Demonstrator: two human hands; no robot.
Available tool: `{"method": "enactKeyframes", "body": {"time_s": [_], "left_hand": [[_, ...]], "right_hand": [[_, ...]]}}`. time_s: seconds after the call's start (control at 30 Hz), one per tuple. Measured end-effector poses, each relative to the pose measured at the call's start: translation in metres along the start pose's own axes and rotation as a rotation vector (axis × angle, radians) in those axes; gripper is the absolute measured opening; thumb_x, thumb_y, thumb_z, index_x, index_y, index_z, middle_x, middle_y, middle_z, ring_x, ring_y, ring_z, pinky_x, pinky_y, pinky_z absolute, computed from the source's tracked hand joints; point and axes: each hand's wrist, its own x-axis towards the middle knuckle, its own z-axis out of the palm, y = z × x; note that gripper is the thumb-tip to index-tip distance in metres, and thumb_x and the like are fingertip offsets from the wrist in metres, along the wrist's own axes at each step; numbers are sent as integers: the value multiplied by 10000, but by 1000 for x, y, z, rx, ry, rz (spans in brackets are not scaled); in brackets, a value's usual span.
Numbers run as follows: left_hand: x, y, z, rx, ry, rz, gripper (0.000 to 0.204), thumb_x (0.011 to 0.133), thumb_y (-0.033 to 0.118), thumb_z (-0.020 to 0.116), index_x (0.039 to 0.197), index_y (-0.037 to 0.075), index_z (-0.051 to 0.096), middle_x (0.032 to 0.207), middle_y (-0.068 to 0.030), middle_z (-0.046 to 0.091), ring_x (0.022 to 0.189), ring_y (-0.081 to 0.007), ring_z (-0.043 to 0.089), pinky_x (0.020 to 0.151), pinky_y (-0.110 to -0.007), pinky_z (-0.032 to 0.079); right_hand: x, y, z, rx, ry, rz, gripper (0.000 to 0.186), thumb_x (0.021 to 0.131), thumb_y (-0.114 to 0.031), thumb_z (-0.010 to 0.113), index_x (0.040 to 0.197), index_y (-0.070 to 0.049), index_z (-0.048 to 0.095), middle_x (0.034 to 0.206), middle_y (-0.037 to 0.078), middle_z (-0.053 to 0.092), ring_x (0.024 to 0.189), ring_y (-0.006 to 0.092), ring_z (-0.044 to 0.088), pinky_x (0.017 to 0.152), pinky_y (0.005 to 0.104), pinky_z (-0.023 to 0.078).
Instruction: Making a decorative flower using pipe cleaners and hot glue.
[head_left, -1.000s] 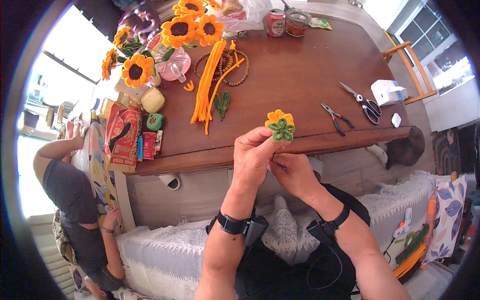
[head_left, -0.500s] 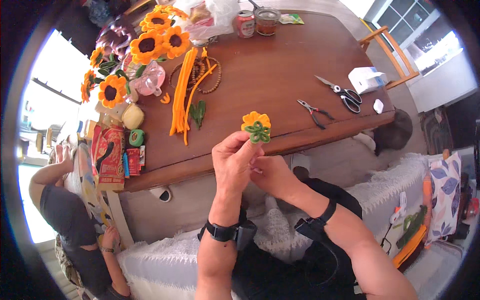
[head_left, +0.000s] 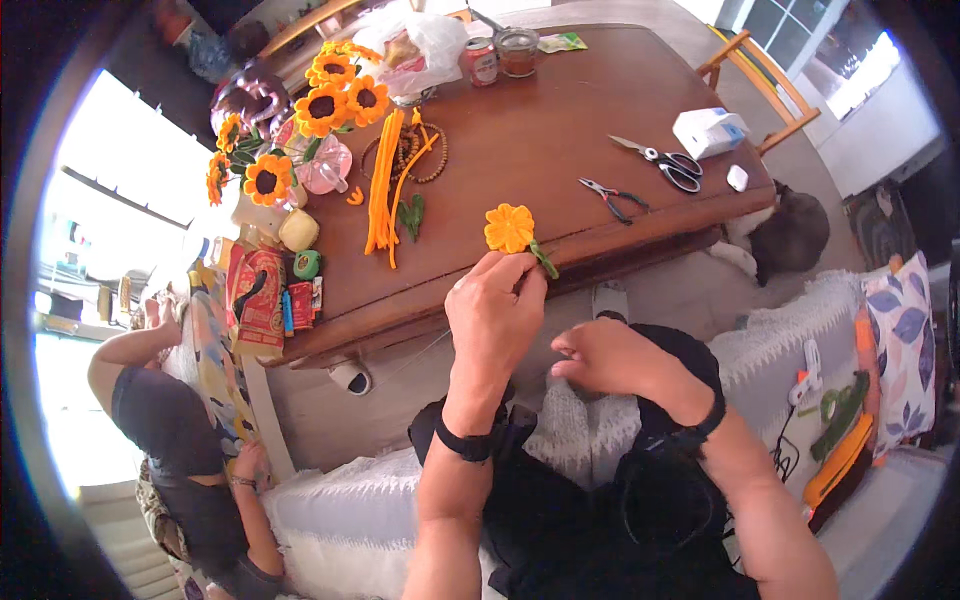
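Observation:
My left hand [head_left: 497, 305] pinches a small orange fuzzy flower [head_left: 509, 229] just past the table's front edge, petals facing up. A green looped piece [head_left: 544, 260] sticks out beside the flower at my fingertips; how the two join is hidden. To the right and lower, above my lap, my right hand [head_left: 625, 368] is apart from the flower. Its fingers curl loosely, with a gap at the tips and nothing visible between them. A thin pale strand [head_left: 415, 352] runs down-left from near my left hand; its ends cannot be made out.
On the brown table [head_left: 540, 130] lie orange fuzzy strips [head_left: 385, 185], green leaves [head_left: 411, 216], bead bracelets [head_left: 428, 160], pliers [head_left: 614, 200] and scissors [head_left: 665, 165]. Sunflowers [head_left: 321, 108] stand at left. Another person [head_left: 180, 430] sits at left; a dark-and-white animal [head_left: 790, 235] lies at right.
The flower has turned over: its green piece faced me before, now its orange petals do. My right hand has come away from my left, moving right and down. The view has shifted slightly.

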Motion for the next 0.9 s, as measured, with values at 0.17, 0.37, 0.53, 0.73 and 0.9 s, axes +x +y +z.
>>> {"method": "enactKeyframes", "body": {"time_s": [0.17, 0.37, 0.53, 0.73, 0.9], "left_hand": [[-25, 42, -11, 84, -43, 53, 90, 802, 44, 689, 872, -4, 722, 774, -148, 691, 665, -233, 674, 624, -320, 505], [-48, 82, -30, -11, -62, 9, 99, 796, 105, 702, 866, 52, 747, 811, -145, 702, 739, -338, 691, 671, -389, 532], [-59, 103, -34, 52, -92, 36, 122, 805, 59, 701, 897, -15, 731, 813, -158, 716, 700, -197, 689, 663, -304, 521], [-68, 119, -34, 92, -97, 93, 100, 795, 63, 689, 864, 9, 736, 784, -157, 695, 712, -298, 697, 670, -349, 529], [-67, 138, -19, 136, -158, 177, 75, 792, 55, 683, 840, 16, 725, 756, -157, 670, 679, -308, 672, 643, -380, 515]], "right_hand": [[-80, -7, -23, 209, 235, 119, 322, 911, -293, 681, 1042, 0, 714, 931, 206, 726, 892, 377, 708, 785, 439, 554], [-148, -11, -29, 283, 351, 163, 307, 892, -262, 717, 1055, -3, 719, 927, 197, 733, 861, 337, 725, 761, 384, 559], [-185, -4, -25, 313, 387, 246, 291, 891, -254, 721, 1057, -14, 725, 928, 189, 737, 838, 309, 732, 759, 378, 563], [-236, -6, -38, 243, 470, 210, 286, 892, -248, 729, 1064, -20, 731, 929, 178, 746, 836, 291, 739, 766, 364, 567], [-296, -15, -67, 315, 598, 267, 282, 898, -231, 741, 1069, -7, 731, 914, 136, 760, 801, 191, 727, 730, 321, 554]]}}
